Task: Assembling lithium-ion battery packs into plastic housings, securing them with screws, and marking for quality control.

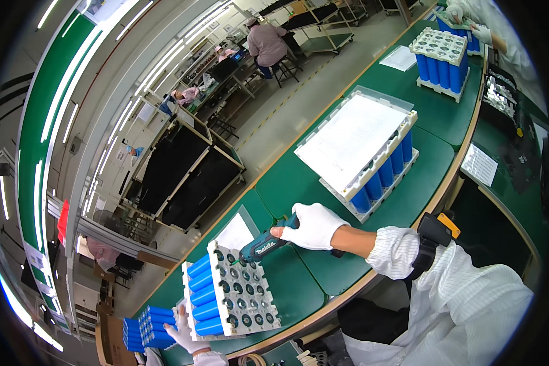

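My right hand [316,227], in a white fingerless-tipped glove, grips a teal and black power screwdriver [263,245]. The screwdriver's nose points at a battery pack [245,296], reaching the upper part of its white perforated holder plate. The pack has blue cylindrical cells [205,297] between two white plates and lies with the holed face turned toward me. Beside the pack's far-left plate is my gloved left hand [188,334], its fingers apart and stretched out against the edge. The pack partly hides where those fingers touch.
On the green bench [299,283], a second pack [381,174] carries a paper sheet [354,137]. Another pack [442,61] stands farther off, near a co-worker's gloved hand [482,33]. Loose blue cells [155,326] sit at lower left. A black wrist device [434,235] is on my right arm.
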`<action>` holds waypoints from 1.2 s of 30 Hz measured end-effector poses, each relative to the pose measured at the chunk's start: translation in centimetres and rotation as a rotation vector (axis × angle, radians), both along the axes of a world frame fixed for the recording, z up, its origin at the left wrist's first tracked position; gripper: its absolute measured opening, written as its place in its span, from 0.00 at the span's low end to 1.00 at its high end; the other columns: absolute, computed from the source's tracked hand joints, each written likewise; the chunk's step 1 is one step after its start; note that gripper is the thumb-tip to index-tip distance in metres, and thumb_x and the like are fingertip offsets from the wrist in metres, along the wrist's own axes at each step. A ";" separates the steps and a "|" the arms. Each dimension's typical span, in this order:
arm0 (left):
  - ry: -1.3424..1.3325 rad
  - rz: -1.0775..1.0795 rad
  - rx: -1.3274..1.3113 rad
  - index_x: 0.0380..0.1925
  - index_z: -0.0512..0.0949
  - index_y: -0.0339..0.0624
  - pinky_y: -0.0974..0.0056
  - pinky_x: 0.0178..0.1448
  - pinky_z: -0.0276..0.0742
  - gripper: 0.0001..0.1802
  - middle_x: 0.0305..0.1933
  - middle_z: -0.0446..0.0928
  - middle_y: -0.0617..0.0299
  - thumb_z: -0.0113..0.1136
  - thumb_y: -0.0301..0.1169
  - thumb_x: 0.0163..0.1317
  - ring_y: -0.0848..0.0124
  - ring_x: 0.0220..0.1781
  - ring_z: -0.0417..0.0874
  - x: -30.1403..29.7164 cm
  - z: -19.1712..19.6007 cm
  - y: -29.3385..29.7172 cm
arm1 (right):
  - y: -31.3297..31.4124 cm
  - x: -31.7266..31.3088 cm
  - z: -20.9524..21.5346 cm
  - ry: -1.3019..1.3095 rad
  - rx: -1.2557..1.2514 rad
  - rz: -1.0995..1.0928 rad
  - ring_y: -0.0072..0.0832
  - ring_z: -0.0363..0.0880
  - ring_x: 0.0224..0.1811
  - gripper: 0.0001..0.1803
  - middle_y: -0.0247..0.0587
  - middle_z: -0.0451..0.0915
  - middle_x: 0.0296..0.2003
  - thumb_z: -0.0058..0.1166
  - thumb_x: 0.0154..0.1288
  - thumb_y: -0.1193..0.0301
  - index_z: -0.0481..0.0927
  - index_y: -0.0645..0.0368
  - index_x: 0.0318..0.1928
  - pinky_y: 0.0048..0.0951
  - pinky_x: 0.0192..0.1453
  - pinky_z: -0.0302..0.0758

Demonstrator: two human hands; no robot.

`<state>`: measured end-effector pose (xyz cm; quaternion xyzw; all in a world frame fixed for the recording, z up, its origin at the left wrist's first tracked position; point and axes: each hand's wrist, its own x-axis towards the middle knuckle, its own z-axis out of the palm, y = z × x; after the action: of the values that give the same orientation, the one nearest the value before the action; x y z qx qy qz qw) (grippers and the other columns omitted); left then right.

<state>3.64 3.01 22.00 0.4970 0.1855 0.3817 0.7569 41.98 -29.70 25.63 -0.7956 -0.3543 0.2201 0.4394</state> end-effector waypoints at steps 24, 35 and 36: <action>0.159 -0.016 -0.152 0.66 0.63 0.38 0.49 0.66 0.71 0.38 0.66 0.69 0.48 0.47 0.57 0.68 0.53 0.62 0.75 3.2 -3.0 5.5 | 3.5 1.0 -0.7 -0.115 0.067 -0.006 0.43 0.86 0.35 0.41 0.49 0.85 0.27 0.57 0.56 0.33 0.77 0.66 0.38 0.36 0.44 0.80; 0.187 0.068 -0.137 0.65 0.65 0.38 0.49 0.65 0.72 0.36 0.64 0.71 0.48 0.48 0.56 0.68 0.53 0.61 0.76 4.1 -2.3 4.1 | 3.3 1.1 -0.5 -0.162 0.072 0.011 0.43 0.86 0.32 0.39 0.48 0.85 0.25 0.55 0.59 0.35 0.77 0.67 0.36 0.36 0.43 0.81; 0.190 0.072 -0.131 0.64 0.66 0.38 0.49 0.65 0.72 0.36 0.64 0.71 0.48 0.48 0.55 0.68 0.53 0.61 0.76 4.1 -2.3 4.0 | 3.2 1.0 -0.3 -0.174 0.073 0.012 0.43 0.86 0.32 0.39 0.48 0.85 0.25 0.55 0.59 0.35 0.77 0.66 0.36 0.37 0.43 0.81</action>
<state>7.74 7.04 19.67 0.4734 0.2988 0.3467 0.7526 43.02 -26.46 25.28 -0.7932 -0.4035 0.1399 0.4342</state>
